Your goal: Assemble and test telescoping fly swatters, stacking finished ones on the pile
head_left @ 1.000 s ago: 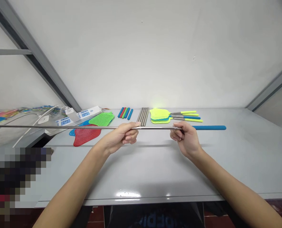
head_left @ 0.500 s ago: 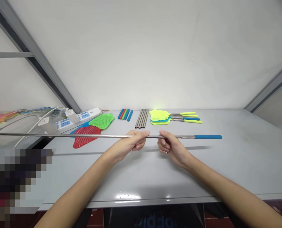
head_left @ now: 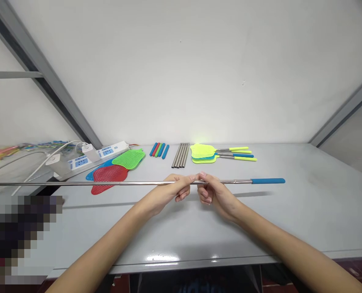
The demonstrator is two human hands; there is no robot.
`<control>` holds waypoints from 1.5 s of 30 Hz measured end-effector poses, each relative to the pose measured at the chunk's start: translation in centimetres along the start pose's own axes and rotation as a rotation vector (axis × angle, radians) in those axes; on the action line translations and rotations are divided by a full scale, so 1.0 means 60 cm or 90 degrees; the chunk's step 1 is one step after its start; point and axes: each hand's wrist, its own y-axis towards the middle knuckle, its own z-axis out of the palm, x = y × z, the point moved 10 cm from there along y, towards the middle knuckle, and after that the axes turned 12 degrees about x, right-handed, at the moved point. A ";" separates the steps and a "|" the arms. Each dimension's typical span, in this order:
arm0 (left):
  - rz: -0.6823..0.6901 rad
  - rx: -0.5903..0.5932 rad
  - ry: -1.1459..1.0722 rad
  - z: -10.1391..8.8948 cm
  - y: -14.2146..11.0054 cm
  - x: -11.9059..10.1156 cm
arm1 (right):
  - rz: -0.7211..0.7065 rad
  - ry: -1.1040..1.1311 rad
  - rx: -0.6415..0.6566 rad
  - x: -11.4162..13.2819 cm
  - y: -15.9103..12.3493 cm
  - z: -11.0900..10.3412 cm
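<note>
A long, thin telescopic metal rod (head_left: 144, 183) with a blue handle (head_left: 268, 181) is held level above the table, its left end running out of view. My left hand (head_left: 175, 190) pinches it near the middle, thumb on top and fingers curled under. Close beside it, my right hand (head_left: 215, 193) pinches the same rod, left of the blue handle; the two thumb tips nearly meet. Behind the rod to the left lie red (head_left: 109, 176), green (head_left: 129, 159) and blue (head_left: 91, 175) fly swatter heads, overlapping.
Several coloured grips (head_left: 159, 150) and metal tubes (head_left: 181, 155) lie along the back, with stacked fly swatters (head_left: 203, 151) to their right. A power strip (head_left: 114, 149) with plugs and cables sits back left, near plastic-wrapped items (head_left: 16, 152). A wall closes off the back.
My right hand has slid left along the rod, away from the blue handle, while my left hand has come right. The rod sits lower in view. The things on the table have stayed put.
</note>
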 end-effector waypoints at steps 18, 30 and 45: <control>-0.006 -0.046 -0.050 -0.012 -0.001 0.012 | 0.026 0.083 0.044 0.000 -0.001 0.013; 0.153 -0.362 -0.196 -0.130 -0.051 -0.013 | -0.194 0.105 -0.226 0.061 -0.025 -0.092; 0.039 -0.192 -0.212 -0.074 -0.020 0.013 | -0.087 0.019 -0.086 0.038 -0.004 -0.028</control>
